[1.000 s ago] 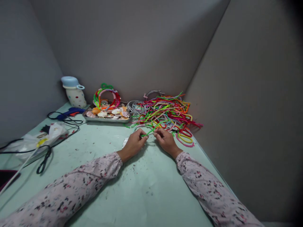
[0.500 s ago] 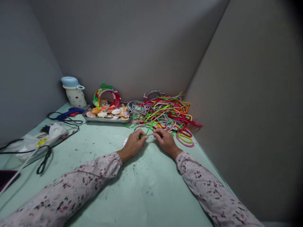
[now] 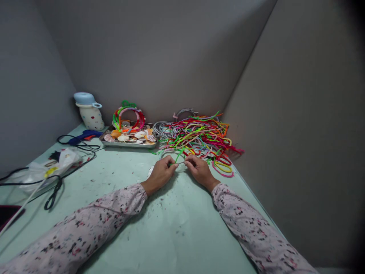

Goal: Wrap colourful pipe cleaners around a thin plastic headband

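Observation:
Near the middle of the green table, my left hand (image 3: 162, 173) pinches a thin grey ring (image 3: 172, 153) between thumb and fingers, along with a green fuzzy stem (image 3: 178, 155) that sticks up from the fingertips. A short way to the right, my right hand (image 3: 199, 171) pinches the same ring, its thumb and index finger pressed together. A short bare stretch of the ring shows between the hands. Just beyond them lies a pile of colourful fuzzy stems (image 3: 199, 133), with grey loops (image 3: 164, 130) at its left.
A metal tray (image 3: 128, 145) of shells holds colourful rings (image 3: 129, 120). At the left are a bottle (image 3: 90, 112), blue-handled tool (image 3: 82, 137), plastic bag (image 3: 62, 160) and black cables (image 3: 54, 194). Yellow and pink loops (image 3: 223, 167) lie right of my hands.
My right hand has shifted very slightly left along the ring. A little more of the grey ring's far arc shows beyond my hands.

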Demonstrator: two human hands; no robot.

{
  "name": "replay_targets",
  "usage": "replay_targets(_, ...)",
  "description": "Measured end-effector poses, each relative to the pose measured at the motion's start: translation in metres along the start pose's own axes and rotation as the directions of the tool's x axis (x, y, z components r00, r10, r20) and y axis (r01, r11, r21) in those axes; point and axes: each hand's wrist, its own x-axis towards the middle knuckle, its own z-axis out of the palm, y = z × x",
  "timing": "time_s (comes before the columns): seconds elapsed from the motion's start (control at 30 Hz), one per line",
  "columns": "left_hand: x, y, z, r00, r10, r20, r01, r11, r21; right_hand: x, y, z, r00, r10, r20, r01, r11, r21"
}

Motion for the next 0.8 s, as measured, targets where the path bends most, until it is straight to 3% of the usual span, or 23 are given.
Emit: replay_targets(0.8,-0.0003,-0.005,0.0021,1.0,0.008,0.017,-0.008,1.0,0.001,-0.0002,0.0025,0.0002,0.999,0.034,0.011,-0.034,0.999,-0.016)
